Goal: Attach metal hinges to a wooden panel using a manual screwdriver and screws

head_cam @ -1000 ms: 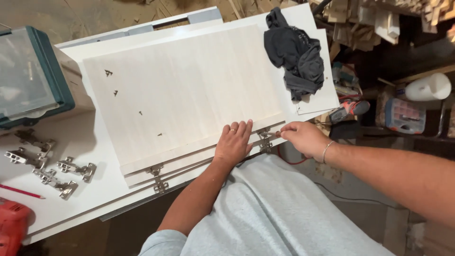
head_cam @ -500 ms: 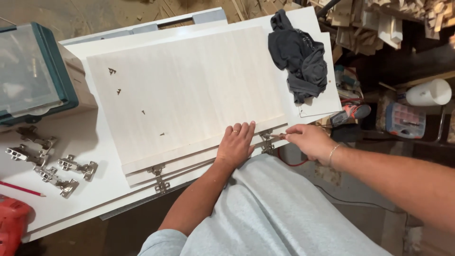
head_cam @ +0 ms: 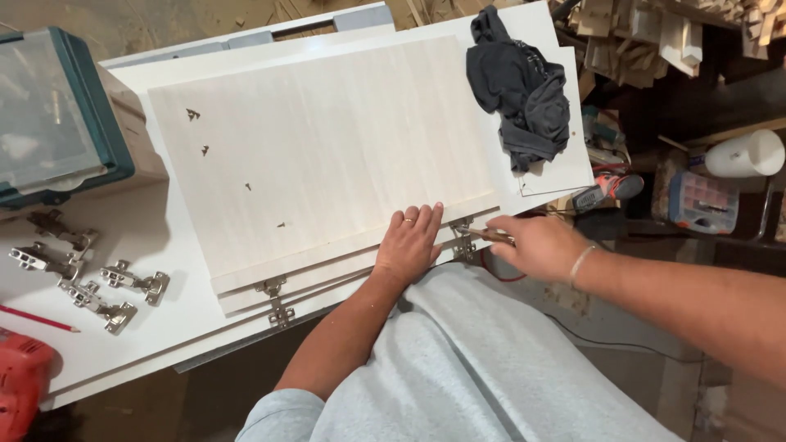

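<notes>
Workshop w/ sawdust floor; white worktable [head_cam: 176, 245] fills the left and middle, scrap wood piled far right. Head view only:

Pale wood-grain panel [head_cam: 327, 147] lies flat on the table, stacked on at least one more board whose near edge shows under it. Dark grey rag [head_cam: 524, 94] sits bunched on the far right corner.

Left hand [head_cam: 411, 245] is open, palm down, fingers together, pressing the panel's near edge. Right hand [head_cam: 536, 245] is closed round a thin tool [head_cam: 491, 236], prob. a screwdriver (tip too small to tell), its point at the right hinge [head_cam: 461, 241] on the near edge, just right of the left hand.

Counts: 2 hinges fixed on the board edge, the 2nd hinge [head_cam: 278, 299] further left. Loose hinges [head_cam: 78, 270] on the table's left: approx. 5. 1 red pencil [head_cam: 39, 318] near them, 1 red power tool [head_cam: 20, 376] at near left corner, 1 teal clear-lid case [head_cam: 49, 115] far left. Far right: 1 white jug [head_cam: 743, 154], 1 small parts box [head_cam: 702, 202].
</notes>
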